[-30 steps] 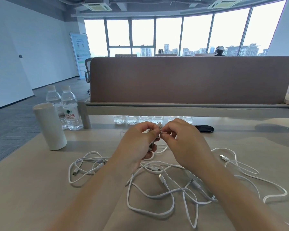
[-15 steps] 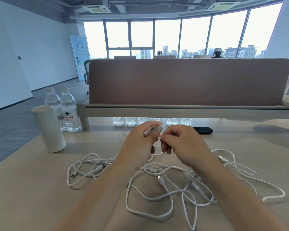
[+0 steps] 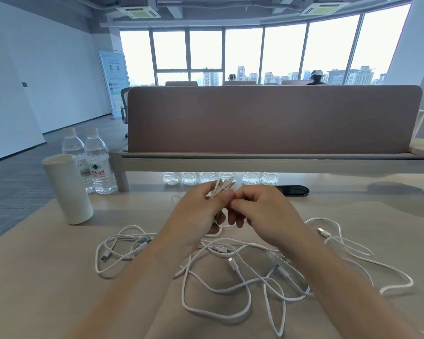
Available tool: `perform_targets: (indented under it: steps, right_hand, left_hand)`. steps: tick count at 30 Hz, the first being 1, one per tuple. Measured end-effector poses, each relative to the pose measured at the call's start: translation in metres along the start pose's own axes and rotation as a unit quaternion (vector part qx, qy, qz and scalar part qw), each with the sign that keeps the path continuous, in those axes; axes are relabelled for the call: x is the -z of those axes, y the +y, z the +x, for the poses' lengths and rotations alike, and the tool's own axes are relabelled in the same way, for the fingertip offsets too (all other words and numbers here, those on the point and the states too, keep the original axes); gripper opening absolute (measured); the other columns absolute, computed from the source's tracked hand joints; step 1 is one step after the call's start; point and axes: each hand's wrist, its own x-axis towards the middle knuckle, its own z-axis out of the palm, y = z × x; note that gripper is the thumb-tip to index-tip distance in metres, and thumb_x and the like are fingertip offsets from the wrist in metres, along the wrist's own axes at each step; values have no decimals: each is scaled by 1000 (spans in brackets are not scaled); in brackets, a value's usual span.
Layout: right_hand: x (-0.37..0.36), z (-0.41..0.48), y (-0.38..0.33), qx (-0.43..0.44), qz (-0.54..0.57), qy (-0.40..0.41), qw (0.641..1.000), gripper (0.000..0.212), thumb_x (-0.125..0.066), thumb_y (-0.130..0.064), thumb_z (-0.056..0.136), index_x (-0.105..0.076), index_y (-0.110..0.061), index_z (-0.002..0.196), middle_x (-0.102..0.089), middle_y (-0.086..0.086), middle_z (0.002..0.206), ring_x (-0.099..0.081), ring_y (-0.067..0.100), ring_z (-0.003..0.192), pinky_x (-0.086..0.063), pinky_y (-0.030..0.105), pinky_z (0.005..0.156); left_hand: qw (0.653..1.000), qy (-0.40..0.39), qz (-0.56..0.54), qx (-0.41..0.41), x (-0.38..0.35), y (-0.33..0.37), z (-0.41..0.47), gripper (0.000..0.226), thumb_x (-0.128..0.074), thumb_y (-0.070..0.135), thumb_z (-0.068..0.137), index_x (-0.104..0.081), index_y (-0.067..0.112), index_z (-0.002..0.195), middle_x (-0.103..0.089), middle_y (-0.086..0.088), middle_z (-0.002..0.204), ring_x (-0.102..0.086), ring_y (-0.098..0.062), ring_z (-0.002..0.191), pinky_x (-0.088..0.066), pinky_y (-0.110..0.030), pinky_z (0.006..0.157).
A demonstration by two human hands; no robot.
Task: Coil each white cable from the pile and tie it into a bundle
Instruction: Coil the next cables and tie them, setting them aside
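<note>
One view, head cam: left hand grip is clamped round a small coiled cable, loops poking up past the thumb; right hand pinches at the same coil w/ thumb & forefinger, prob. the loose end, too small to tell. Both hover above the tabletop. Below, the pile of white cables lies tangled, uncoiled. No finished bundles in sight, so I judge approx. first cable, tie not done, several left.
</note>
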Motion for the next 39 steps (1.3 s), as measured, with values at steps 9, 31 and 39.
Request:
perform_targets:
  steps: [9, 31, 39]
  right_hand:
    - [-3, -6, -7, 6, -10, 6, 1000, 23, -54, -9, 86, -62, -6, 65, -59, 1, 55, -46, 13, 54, -41, 30, 62]
    - [3, -2, -4, -14, -69, -35, 997, 17, -62, -14, 90, -69, -9, 76, -59, -4, 48, -47, 9, 46, -44, 29, 63]
    - [0, 0, 2, -38, -48, -64, 996, 15, -57, -10, 90, -69, -8, 81, -73, 1, 65, -55, 10, 53, -48, 30, 63]
  left_hand:
    - [989, 78, 105, -69, 11, -10, 11, 13, -55, 32, 98, -64, 23, 98, -52, 8, 53, -49, -18, 54, -41, -39, 59]
    - [991, 87, 97, -32, 11, -14, 14, 9, -60, 31, 97, -63, 24, 102, -53, 10, 58, -47, -14, 56, -39, -38, 65]
    - [989, 48, 139, -10, -2, -7, 6, 27, -59, 23, 98, -56, 21, 71, -47, 3, 56, -40, -17, 55, -32, -32, 59]
